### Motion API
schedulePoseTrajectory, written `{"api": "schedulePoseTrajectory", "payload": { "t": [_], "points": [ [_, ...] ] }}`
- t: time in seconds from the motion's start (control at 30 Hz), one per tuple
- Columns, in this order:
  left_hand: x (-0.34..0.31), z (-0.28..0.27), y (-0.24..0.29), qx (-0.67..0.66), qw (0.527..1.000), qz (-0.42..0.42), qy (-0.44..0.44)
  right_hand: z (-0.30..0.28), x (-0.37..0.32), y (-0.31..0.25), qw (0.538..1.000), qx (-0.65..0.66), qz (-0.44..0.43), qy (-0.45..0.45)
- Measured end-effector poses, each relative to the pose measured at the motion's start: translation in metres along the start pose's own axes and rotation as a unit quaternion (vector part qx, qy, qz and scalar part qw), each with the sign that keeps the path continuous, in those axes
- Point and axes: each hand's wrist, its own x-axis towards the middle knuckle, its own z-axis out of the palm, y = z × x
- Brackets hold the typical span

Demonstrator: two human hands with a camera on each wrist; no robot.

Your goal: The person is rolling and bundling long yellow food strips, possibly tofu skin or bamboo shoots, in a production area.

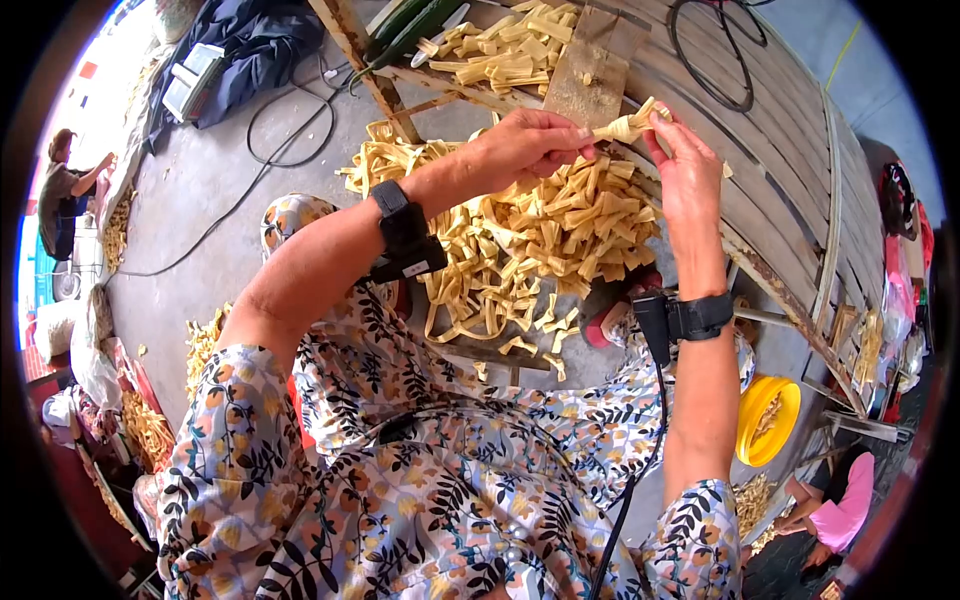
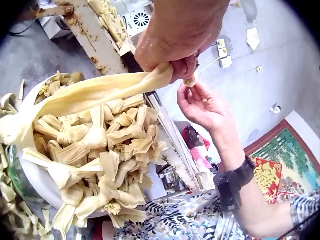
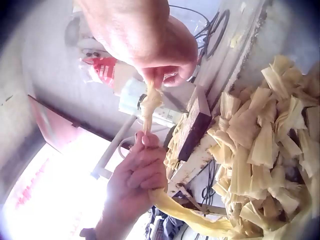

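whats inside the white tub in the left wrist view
A heap of knotted strips fills the white tub, some poking past its rim, with a long strip crossing above them. The tub's bottom and whatever lies under the top pieces are covered.

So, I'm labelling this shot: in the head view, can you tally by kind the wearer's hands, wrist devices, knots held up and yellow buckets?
Hands: 2 (left hand, right hand)
Wrist devices: 2 (left device, right device)
Held knot: 1
Yellow bucket: 1
Total: 6
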Motion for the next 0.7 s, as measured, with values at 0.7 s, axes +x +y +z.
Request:
{"api": "schedulePoseTrajectory", "payload": {
  "t": [0.7],
  "points": [
    [0.001, -0.011, 0.002, -0.166, 0.979, -0.072, -0.089, 0.018, -0.011, -0.006, 0.978, -0.183, 0.050, -0.086]
  ]
}}
